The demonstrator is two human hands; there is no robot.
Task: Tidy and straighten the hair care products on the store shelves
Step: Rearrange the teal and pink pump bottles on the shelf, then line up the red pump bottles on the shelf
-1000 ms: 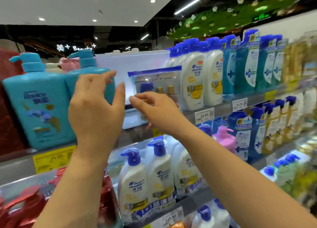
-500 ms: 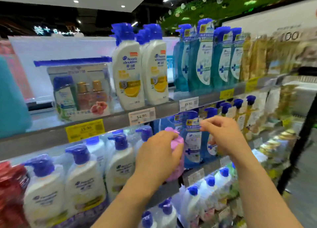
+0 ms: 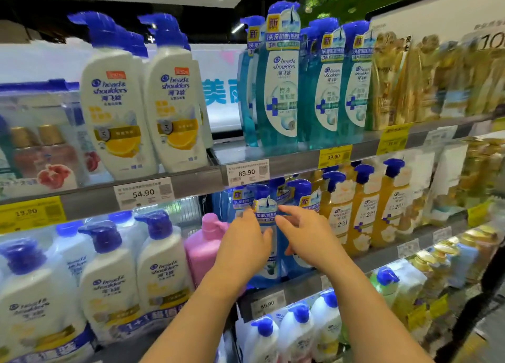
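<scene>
At the left of the frame, tall white plastic pump bottles with blue pumps and a lemon-slice label point(image 3: 117, 111) stand upright on the upper shelf, labels forward so the brand reads from the aisle; the price tags on the grey metal shelf edge point(image 3: 196, 183) sit below the stock they belong to. Lower left, white pump bottles bundled in clear wrap point(image 3: 161, 264) fill the middle shelf. Just right of them a pink plastic pump bottle point(image 3: 203, 246) stands alone among blue and white stock, and it looks misplaced.

In the centre, the left hand point(image 3: 241, 249) lies with fingers curved against the left side of a translucent blue shampoo bottle with a blue pump and a paper collar tag point(image 3: 266, 226), on the middle shelf just beside the pink one. The right hand point(image 3: 307, 238) reaches in from the other side, fingers spread and relaxed; whether it touches the bottle cannot be told. Probably the two hands bracket it to square it up.

Right of them, amber pump bottles point(image 3: 364, 212) already face forward.
</scene>
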